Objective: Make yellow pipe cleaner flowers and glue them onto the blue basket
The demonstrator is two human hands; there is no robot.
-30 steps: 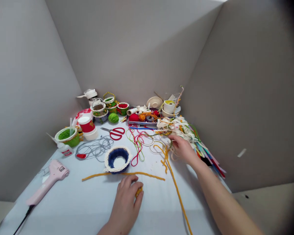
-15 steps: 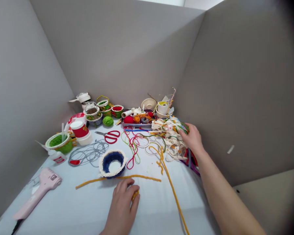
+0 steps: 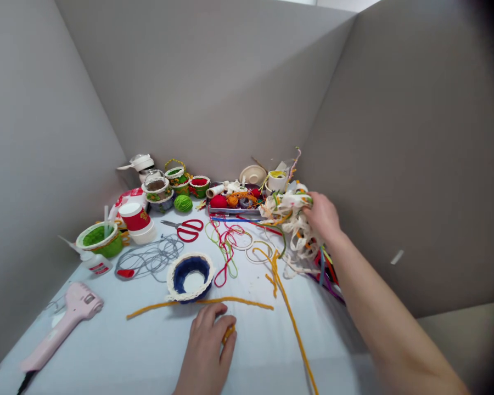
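Note:
My right hand [image 3: 323, 216] is closed on a tangled bundle of cream lace trim [image 3: 298, 219] and lifts part of it at the right of the table. Orange and green strands hang among the lace. Low in the middle, my left hand [image 3: 209, 337] rests on the cloth, its fingers curled around a small piece of mustard-yellow yarn [image 3: 229, 332]. Just beyond it sits a dark blue bowl [image 3: 190, 277] with a white braided rim. One yellow cord [image 3: 247, 300] lies across in front of the bowl, and a longer yellow cord [image 3: 290, 312] runs towards me on the right.
At left lie a pink glue gun [image 3: 63, 323], a glue bottle [image 3: 95, 263] and loose grey cord [image 3: 150, 258]. Red-handled scissors [image 3: 187, 227] are behind the bowl. Further back stand small decorated baskets [image 3: 177, 178] and a metal tray [image 3: 234, 210] of yarn. Grey partitions enclose the table.
My right hand has raised the lace bundle and bunched it up, uncovering coloured strips beneath it. The left hand stays in place with the yellow yarn.

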